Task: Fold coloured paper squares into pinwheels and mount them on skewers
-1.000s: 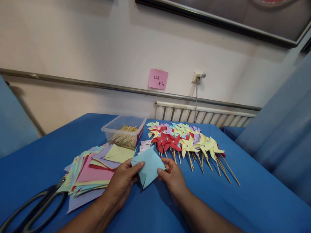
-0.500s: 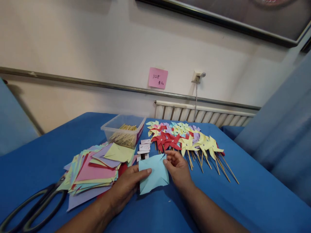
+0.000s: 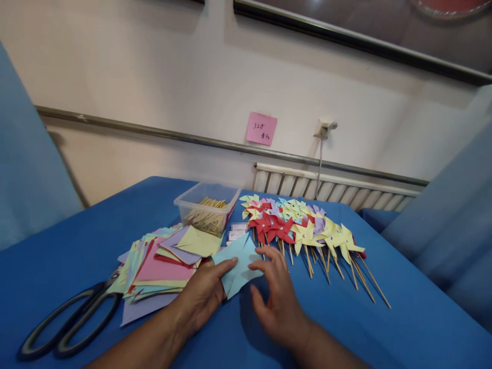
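Observation:
A light blue paper square (image 3: 240, 264) with slits cut in from its corners is pinched in my left hand (image 3: 205, 292), thumb on top and fingers underneath. My right hand (image 3: 279, 294) is at the paper's right edge, its fingers curved and spread apart; whether a fingertip touches the paper I cannot tell. Left of my left hand lies a messy stack of coloured paper squares (image 3: 165, 264). Small white boxes (image 3: 237, 233) stand just behind the blue paper. Beyond my right hand lie finished paper pinwheels (image 3: 305, 236) on wooden sticks.
Black-handled scissors (image 3: 73, 318) lie at the left, blades under the paper stack. A clear plastic box (image 3: 184, 202) of wooden sticks stands at the back on the blue tablecloth (image 3: 400, 261). Behind are a radiator (image 3: 338, 187), a rail and a pink note (image 3: 261, 128) on the wall.
My right hand has let go of the paper's upper right corner, and its fingers have spread. The blue paper has turned and tilted in my left hand. The view has shifted slightly left.

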`<state>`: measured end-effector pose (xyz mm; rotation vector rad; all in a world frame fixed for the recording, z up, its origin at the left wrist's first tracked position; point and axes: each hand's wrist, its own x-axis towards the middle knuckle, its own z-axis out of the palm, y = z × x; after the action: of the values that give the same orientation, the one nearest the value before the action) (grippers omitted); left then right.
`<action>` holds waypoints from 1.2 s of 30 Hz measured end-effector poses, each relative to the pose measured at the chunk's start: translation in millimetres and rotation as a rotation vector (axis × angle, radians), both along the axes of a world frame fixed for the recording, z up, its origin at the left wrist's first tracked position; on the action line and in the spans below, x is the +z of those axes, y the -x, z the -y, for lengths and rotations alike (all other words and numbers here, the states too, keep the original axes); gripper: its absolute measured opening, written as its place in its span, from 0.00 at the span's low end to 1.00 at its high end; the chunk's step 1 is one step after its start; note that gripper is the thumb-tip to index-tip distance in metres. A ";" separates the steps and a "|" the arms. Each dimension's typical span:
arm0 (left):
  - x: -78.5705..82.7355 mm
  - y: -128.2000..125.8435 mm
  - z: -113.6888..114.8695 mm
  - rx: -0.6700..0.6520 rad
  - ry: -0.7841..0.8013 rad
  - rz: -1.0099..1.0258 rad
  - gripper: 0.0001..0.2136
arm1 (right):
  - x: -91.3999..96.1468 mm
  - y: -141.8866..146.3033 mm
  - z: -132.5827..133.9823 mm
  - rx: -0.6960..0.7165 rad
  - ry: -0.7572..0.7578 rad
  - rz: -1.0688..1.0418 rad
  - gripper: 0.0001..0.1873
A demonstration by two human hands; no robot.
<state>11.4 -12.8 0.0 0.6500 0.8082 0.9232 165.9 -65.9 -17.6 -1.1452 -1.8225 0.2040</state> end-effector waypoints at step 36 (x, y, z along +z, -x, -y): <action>-7.5 -2.2 7.8 -0.079 -0.133 -0.204 0.19 | -15.7 0.9 -16.5 -0.070 0.188 -0.261 0.05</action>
<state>13.6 -20.5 -7.5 0.8965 0.9003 0.8530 165.0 -49.4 -33.3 -1.2471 -1.5553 0.4697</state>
